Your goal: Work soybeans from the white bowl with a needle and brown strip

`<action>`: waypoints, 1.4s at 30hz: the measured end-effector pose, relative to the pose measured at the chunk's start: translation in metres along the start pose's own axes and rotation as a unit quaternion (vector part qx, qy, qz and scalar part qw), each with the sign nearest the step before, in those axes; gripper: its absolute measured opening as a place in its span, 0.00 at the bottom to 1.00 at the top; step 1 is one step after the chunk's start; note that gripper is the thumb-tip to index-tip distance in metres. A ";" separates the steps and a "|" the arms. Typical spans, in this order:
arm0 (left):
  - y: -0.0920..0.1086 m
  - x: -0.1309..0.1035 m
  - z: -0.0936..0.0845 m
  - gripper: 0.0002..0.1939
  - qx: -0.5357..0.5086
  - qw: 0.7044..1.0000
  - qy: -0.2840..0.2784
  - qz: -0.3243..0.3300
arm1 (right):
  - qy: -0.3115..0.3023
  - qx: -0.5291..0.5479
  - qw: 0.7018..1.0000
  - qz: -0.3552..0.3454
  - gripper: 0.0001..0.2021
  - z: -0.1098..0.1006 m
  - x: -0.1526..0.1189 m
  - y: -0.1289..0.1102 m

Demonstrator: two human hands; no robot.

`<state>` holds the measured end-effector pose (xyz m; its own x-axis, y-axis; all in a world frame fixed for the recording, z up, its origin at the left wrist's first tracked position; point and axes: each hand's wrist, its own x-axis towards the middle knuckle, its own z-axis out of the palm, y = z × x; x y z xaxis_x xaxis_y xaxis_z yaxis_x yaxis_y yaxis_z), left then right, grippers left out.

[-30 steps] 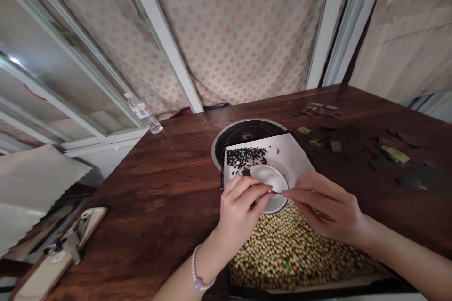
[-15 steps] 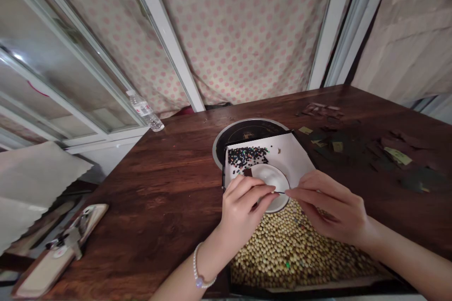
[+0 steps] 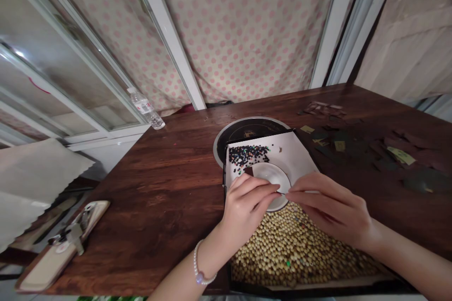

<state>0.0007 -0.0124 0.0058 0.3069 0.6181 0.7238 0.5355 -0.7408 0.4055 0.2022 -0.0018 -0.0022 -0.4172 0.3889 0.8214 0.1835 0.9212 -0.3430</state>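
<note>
My left hand [image 3: 243, 207], with a bead bracelet at its wrist, pinches over a white dish [image 3: 271, 176]. Fingertip to fingertip with it, my right hand [image 3: 332, 211] is also closed in a pinch. A short bit of thin dark cord [image 3: 283, 193] shows between the two pinches; whatever else the fingertips hold is hidden. Under the hands lies a tray with a heap of tan round beads [image 3: 278, 249], one green bead [image 3: 288, 263] among them. Small, mostly black beads [image 3: 247, 155] are spread on the white lining [image 3: 298, 153] behind the dish.
The tray overlaps a round black disc [image 3: 243, 127] with a silver rim. A plastic bottle [image 3: 146, 108] stands at the table's back left edge. Dark and yellowish scraps [image 3: 400, 155] lie to the right. At lower left is a beige tray [image 3: 45, 268] with metal items.
The fingertips of both hands have come closer together, and less of the dark cord shows between them. The light bead seen at the left fingertips is now hidden. The view has shifted slightly.
</note>
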 end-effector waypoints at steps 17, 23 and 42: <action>0.001 -0.003 0.001 0.06 -0.003 0.999 -0.042 0.009 | 0.012 0.127 0.982 0.135 0.15 0.001 0.008 -0.005; 0.002 -0.003 0.002 0.06 -0.010 0.999 -0.041 0.014 | 0.019 0.122 0.986 0.115 0.16 0.001 0.009 -0.005; 0.005 -0.003 0.003 0.04 -0.009 0.999 -0.036 -0.008 | 0.002 0.087 0.992 0.095 0.12 0.002 0.002 -0.003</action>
<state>0.0044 -0.0172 0.0037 0.3548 0.6474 0.6745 0.5267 -0.7345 0.4279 0.1989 -0.0036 -0.0004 -0.3870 0.5564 0.7353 0.1018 0.8183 -0.5657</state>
